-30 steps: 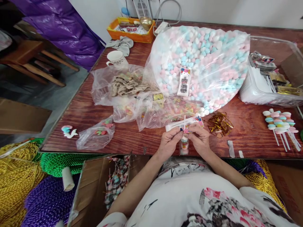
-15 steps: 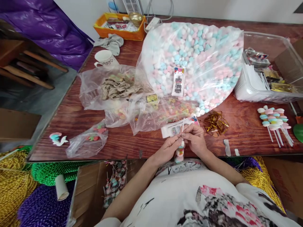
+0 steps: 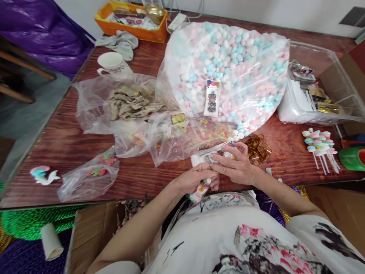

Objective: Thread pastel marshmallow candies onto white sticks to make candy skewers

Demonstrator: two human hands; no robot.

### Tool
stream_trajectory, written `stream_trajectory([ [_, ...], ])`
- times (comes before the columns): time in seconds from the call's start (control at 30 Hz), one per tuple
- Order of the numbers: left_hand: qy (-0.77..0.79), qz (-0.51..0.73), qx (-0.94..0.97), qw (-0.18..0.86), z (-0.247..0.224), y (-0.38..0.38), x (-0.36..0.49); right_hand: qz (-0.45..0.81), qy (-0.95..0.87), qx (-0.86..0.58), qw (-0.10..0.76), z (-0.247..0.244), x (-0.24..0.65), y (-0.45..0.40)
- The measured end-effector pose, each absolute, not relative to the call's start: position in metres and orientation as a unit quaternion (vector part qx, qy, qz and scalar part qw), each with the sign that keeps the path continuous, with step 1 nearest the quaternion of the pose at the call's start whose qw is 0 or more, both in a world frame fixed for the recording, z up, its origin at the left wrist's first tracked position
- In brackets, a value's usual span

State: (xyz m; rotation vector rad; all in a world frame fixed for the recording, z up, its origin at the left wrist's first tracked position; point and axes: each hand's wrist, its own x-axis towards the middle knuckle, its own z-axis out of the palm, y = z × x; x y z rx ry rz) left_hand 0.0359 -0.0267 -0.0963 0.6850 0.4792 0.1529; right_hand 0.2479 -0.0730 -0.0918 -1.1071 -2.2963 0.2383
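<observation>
My left hand [image 3: 195, 178] is closed around a wrapped candy pop [image 3: 200, 190], which tilts down toward my lap at the table's front edge. Its stick is hidden by my fingers. My right hand [image 3: 235, 165] is open, its fingers stretched out over a small pile of printed cards [image 3: 201, 156]; whether they touch the cards I cannot tell. The right hand's lower part meets the fingertips of the left. Just right of it lies a tangle of gold twist ties [image 3: 259, 149].
A big clear bag of pastel candies [image 3: 228, 68] with a printed card [image 3: 212, 98] on it lies behind my hands. Left are plastic bags [image 3: 137, 133], a mug [image 3: 114, 64] and a mermaid-tail piece [image 3: 44, 175]. Right are a clear bin [image 3: 308, 118], finished pops [image 3: 321, 142] and green tape [image 3: 352, 158].
The pop has tilted with its lower end to the left, and its stick has gone from sight. My right hand has left the stick and spread over the cards. The view has shifted.
</observation>
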Motion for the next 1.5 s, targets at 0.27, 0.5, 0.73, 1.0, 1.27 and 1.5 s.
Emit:
stream_trajectory([
  [0.27, 0.29, 0.079, 0.762, 0.573, -0.093, -0.03, 0.036, 0.187, -0.855, -0.448, 0.184, -0.092, 0.245, -0.074],
  [0.5, 0.341, 0.147, 0.778, 0.506, -0.097, -0.03, 0.04, 0.115, -0.808, -0.53, 0.23, -0.088, 0.235, -0.087],
  [0.73, 0.309, -0.075, 0.43, 0.845, -0.106, -0.02, 0.04, 0.116, -0.829, -0.473, 0.275, -0.11, 0.242, -0.103],
  [1.0, 0.256, 0.103, 0.823, 0.496, -0.103, -0.043, 0.06, 0.233, -0.745, -0.561, 0.277, -0.124, 0.247, -0.12],
  [1.27, 0.399, 0.181, 0.645, 0.626, -0.111, -0.035, 0.07, 0.143, -0.486, -0.691, 0.517, -0.115, 0.351, -0.113],
  [1.5, 0.478, 0.182, 0.394, 0.763, -0.114, -0.041, 0.074, 0.103, -0.539, -0.798, 0.25, -0.131, 0.42, -0.062],
])
